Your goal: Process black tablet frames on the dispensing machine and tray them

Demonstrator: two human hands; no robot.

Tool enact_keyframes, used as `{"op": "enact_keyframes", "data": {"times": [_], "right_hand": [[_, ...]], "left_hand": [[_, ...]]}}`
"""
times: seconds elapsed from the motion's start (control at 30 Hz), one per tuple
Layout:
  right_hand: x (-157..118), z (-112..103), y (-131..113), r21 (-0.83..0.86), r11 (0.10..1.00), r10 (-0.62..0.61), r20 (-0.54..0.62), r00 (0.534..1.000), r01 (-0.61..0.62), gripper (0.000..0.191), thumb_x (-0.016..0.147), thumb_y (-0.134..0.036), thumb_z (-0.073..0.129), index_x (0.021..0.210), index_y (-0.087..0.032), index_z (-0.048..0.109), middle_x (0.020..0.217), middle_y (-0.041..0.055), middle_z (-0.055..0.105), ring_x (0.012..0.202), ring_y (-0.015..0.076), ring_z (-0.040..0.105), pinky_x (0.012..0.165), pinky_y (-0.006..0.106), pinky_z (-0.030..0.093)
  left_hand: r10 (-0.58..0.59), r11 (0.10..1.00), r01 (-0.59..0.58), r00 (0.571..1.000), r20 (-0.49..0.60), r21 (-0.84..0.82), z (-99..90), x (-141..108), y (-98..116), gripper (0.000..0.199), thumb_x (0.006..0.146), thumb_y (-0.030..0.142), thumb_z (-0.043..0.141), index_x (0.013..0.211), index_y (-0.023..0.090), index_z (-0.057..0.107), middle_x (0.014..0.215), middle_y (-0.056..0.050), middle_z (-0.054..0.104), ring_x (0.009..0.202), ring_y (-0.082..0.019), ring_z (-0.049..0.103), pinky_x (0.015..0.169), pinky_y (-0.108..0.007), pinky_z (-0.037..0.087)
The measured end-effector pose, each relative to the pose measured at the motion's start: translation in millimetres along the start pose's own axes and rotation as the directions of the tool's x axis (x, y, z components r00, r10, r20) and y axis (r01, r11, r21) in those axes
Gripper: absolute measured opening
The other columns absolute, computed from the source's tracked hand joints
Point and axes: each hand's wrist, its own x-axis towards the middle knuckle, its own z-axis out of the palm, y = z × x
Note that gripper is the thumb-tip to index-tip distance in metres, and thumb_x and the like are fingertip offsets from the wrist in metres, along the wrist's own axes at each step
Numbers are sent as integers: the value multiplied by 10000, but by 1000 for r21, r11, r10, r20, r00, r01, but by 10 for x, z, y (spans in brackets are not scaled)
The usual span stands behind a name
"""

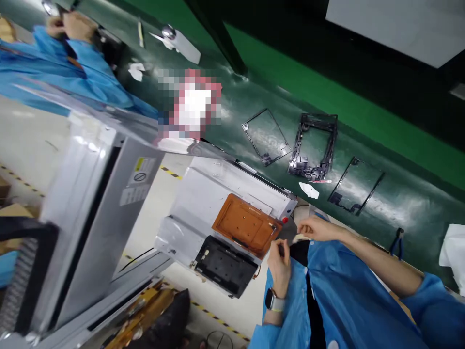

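Note:
My left hand (279, 265), with a watch on its wrist, has its fingers curled together beside the right end of an orange-brown fixture (243, 228). My right hand (315, 228) is pinched closed in front of my blue coat, near the green bench edge. Whatever either hand holds, if anything, is too small to make out. A black fixture (225, 265) lies beside the orange-brown one on a white machine (189, 198). At the machine's corner near my hands is a red button (285, 220).
Thin black frames (267, 137), a stack of similar frames (312, 145) and another frame (356, 186) lie on the green bench (410, 203). Pliers (398, 242) and a white scrap (309, 190) are there too. A co-worker's hands (78, 26) are at far left, behind a grey machine housing (109, 228).

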Motion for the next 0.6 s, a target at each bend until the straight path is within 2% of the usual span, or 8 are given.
{"op": "enact_keyframes", "data": {"times": [0.07,0.13,0.2,0.27,0.37,0.43,0.5,0.6], "right_hand": [[129,-60,29,-101,994,13,-162,987,-30,140,873,-95,695,943,-189,772,858,45,762,800,185,701,777,291,516],[352,-105,-3,-175,981,22,-319,948,-81,96,921,-110,695,940,-190,746,948,62,759,884,197,685,845,312,498],[682,-118,-102,-218,966,29,-436,899,-136,50,1012,-181,679,1004,-189,728,1057,77,755,953,207,687,890,327,492],[1092,-108,-251,-243,953,31,-511,859,-179,131,1112,-243,591,1107,-190,711,1162,94,745,1023,218,694,920,340,493],[1716,-98,-489,-348,917,-29,-548,836,-197,242,1186,-245,451,1212,-193,686,1293,132,708,1189,257,665,955,361,493],[2033,-119,-603,-535,818,-127,-526,841,-211,267,1172,-162,415,1259,-187,667,1389,163,664,1244,267,638,929,357,496],[2227,-158,-667,-659,716,-183,-495,850,-229,304,1153,-107,386,1279,-175,654,1483,190,613,1228,266,637,882,354,497],[2330,-229,-709,-711,664,-212,-478,852,-233,331,1154,-114,337,1276,-158,642,1528,207,595,1158,264,653,864,365,498]], "left_hand": [[-48,999,49,998,36,-25,74,-48,-76,385,1133,540,393,1030,245,619,962,-100,742,850,-254,745,808,-388,590],[-79,996,85,988,129,-40,158,-147,-141,403,1132,557,383,1011,265,633,932,-96,746,829,-259,751,786,-396,601],[-101,992,116,963,249,-46,252,-268,-195,437,1119,599,381,959,282,637,852,-76,732,743,-250,737,707,-384,594],[-128,988,150,928,350,-35,340,-366,-238,489,1099,658,358,906,291,618,772,-58,695,661,-242,711,642,-378,581],[-184,980,196,883,431,17,408,-415,-286,536,1088,705,289,887,313,595,781,-74,682,675,-267,728,652,-415,595],[-218,975,215,859,464,60,400,-396,-304,536,1091,709,262,896,332,590,817,-90,686,706,-287,742,681,-447,607],[-238,971,223,833,499,91,365,-365,-310,514,1095,699,271,913,341,591,843,-94,689,733,-293,752,714,-458,621],[-248,968,224,802,543,111,319,-338,-311,453,1104,649,308,942,335,592,872,-96,694,788,-292,769,777,-450,638]]}}
